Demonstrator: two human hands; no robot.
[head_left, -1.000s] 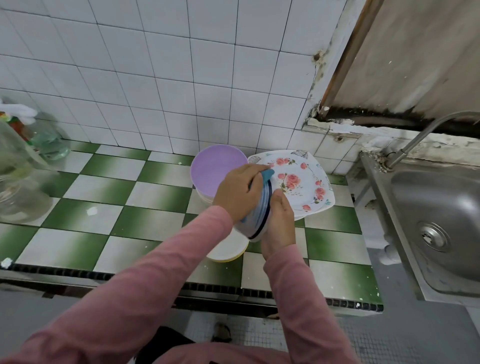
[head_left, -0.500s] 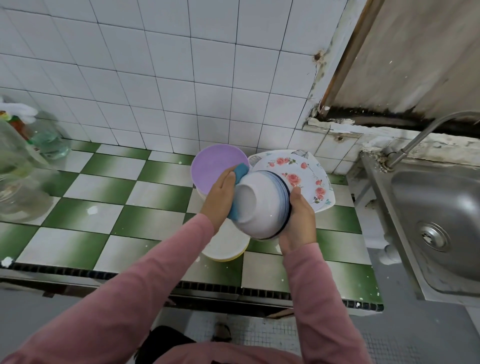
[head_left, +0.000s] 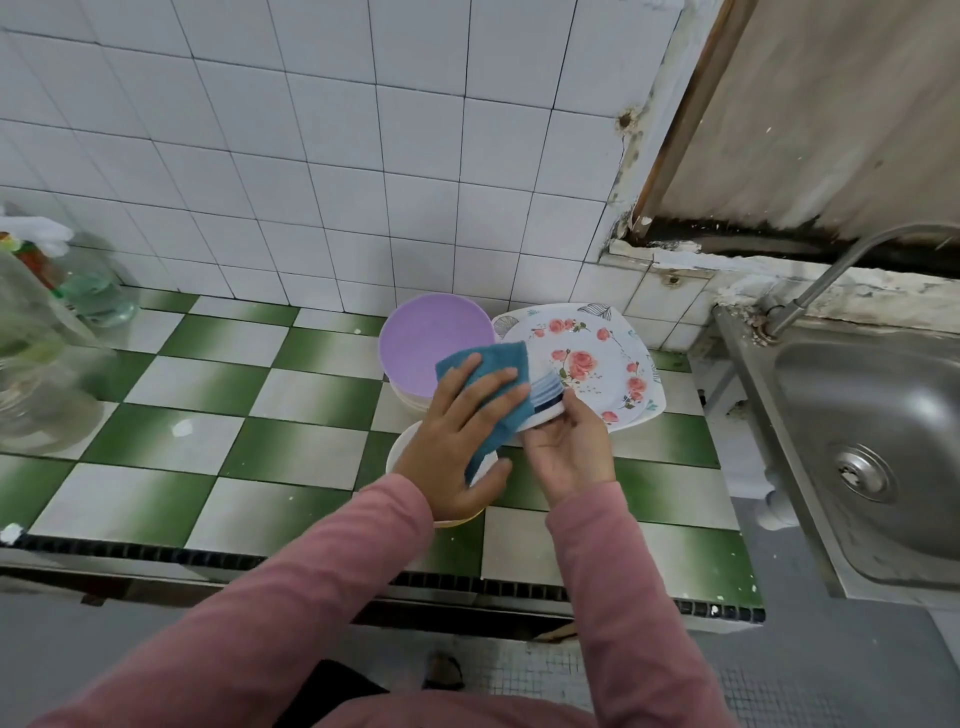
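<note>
Teal terry cloth, frame centre, lies flat over the outside of the white ceramic bowl with blue rim stripes. The bowl is held tilted above the green-and-white checked tile worktop.

Head view, the only one:
- Left grip, a bare hand, has its fingers straight and spread. It presses the cloth on the bowl, thumb at the cloth's lower edge, curled round nothing.
- Right grip clasps the bowl from lower right, thumb on the striped rim, fingers curled under.
- Behind the bowl, a round lilac plastic plate tops a pale stack. A white squarish plate with rose print is just beside it.
- Under the left grip, a white bowl with yellowish rim stands on the worktop.
- Right of frame: stainless steel sink with bent metal tap.
- Left edge: clear plastic bottles.

Step in hand, by my read, is wiping the bowl's outer wall. To do it well:
- Right grip stays firm on the rim and turns the bowl in small steps.
- Left fingers stay flat so the cloth covers a wide band per sweep.
- Work over the worktop, clear of the plate stack.
- Foot ring and rim edge are easy to miss.
</note>
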